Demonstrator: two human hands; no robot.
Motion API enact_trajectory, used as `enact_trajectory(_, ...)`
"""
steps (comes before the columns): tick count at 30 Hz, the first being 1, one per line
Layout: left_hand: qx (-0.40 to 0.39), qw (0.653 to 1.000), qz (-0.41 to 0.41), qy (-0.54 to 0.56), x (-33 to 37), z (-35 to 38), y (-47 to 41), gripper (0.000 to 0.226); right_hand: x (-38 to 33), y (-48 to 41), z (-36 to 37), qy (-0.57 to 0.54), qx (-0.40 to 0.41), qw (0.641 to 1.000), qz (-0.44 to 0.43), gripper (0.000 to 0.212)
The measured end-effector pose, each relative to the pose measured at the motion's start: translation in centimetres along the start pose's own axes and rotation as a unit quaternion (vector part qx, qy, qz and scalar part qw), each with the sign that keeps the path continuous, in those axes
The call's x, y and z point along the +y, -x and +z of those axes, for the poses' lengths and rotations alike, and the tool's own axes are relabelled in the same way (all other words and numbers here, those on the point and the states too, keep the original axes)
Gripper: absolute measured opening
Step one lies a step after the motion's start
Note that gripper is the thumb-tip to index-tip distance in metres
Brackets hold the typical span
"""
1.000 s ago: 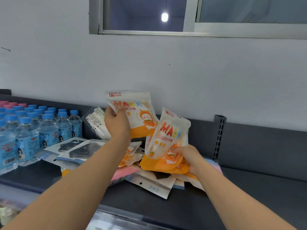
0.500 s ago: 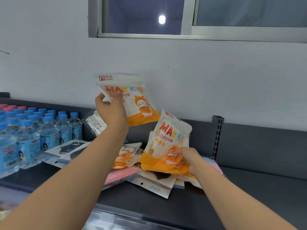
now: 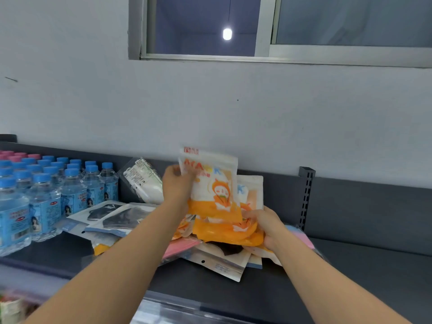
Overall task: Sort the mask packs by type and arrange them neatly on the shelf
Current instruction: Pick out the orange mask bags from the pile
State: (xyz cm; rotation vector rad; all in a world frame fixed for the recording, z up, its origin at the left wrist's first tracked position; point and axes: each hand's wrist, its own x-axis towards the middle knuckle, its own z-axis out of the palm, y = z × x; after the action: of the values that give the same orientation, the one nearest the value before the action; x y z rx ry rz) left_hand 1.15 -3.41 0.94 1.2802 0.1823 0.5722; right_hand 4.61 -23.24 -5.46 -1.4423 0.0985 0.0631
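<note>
The left hand [image 3: 174, 187] pinches the upper edge of an orange mask pack [image 3: 211, 181], its print blurred, upright against a second orange pack [image 3: 251, 191] mostly hidden behind it. The right hand [image 3: 265, 224] curls round their bottom edges, just above the jumbled pile [image 3: 222, 265] on the dark shelf [image 3: 350, 277], beside water bottles [image 3: 70, 190] cut off at left.

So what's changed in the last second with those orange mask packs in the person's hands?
The left hand, gripping its orange pack, lifted it high, then brought it down and to the right, so it now lies in front of the second orange pack that the right hand holds over the pile. Both hands kept their grip. The water bottles and the pile stayed put.
</note>
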Motion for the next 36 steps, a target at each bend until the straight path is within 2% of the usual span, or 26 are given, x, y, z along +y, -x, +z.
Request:
enact_trajectory(2, -0.034, 0.995, -0.087, -0.022, -1.4, -0.2, -0.1, 0.042, 0.1, 0.0, -0.1, -0.032, -0.015, 0.999, -0.003, 0.032)
enact_trajectory(4, -0.062, 0.988, -0.143, -0.017, -2.0, -0.3, -0.3, 0.045, 0.0, 0.2, -0.4, -0.058, -0.023, 0.998, -0.015, 0.031)
enact_trajectory(8, -0.118, 0.969, -0.181, -0.12, -1.9, 0.4, 0.3, 0.047, -0.3, 0.8, -1.1, -0.096, -0.034, 0.994, -0.037, 0.031)
enact_trajectory(12, -0.199, 0.944, -0.235, -0.122, -2.0, 1.9, 1.7, 0.054, -0.8, 1.7, -2.1, -0.144, -0.022, 0.988, -0.045, 0.037)
enact_trajectory(14, -0.238, 0.932, -0.247, -0.118, -2.6, 3.3, 2.5, 0.056, -1.1, 2.3, -3.1, -0.146, -0.009, 0.988, -0.055, 0.034)
enact_trajectory(16, -0.249, 0.929, -0.25, -0.108, -3.1, 5.0, 3.6, 0.054, -1.7, 3.2, -4.5, -0.141, 0.002, 0.988, -0.065, 0.035)
enact_trajectory(19, -0.237, 0.936, -0.245, -0.091, -4.2, 8.3, 5.2, 0.063, -2.7, 5.3, -7.7, -0.146, -0.032, 0.986, -0.076, 0.059)
enact_trajectory(23, -0.224, 0.943, -0.238, -0.058, -5.8, 13.7, 8.3, 0.072, -3.8, 8.7, -13.8, -0.035, -0.058, 0.993, -0.101, 0.101)
enact_trajectory(25, -0.238, 0.942, -0.231, -0.054, -6.6, 16.7, 10.5, 0.072, -4.0, 10.0, -17.3, 0.006, -0.053, 0.994, -0.1, 0.111)
enact_trajectory(26, -0.247, 0.94, -0.23, -0.056, -7.0, 18.5, 12.1, 0.072, -4.3, 10.8, -19.5, 0.024, -0.046, 0.993, -0.104, 0.109)
enact_trajectory(28, -0.258, 0.937, -0.229, -0.06, -7.7, 21.3, 14.5, 0.069, -4.8, 11.9, -22.9, 0.054, -0.026, 0.992, -0.108, 0.087)
enact_trajectory(31, -0.287, 0.921, -0.256, -0.061, -8.8, 26.2, 19.1, 0.065, -5.3, 13.2, -29.2, 0.058, 0.063, 0.99, -0.111, 0.056)
enact_trajectory(36, -0.347, 0.89, -0.284, -0.079, -10.2, 32.9, 25.8, 0.058, -5.5, 14.4, -39.0, 0.065, 0.195, 0.972, -0.114, 0.047)
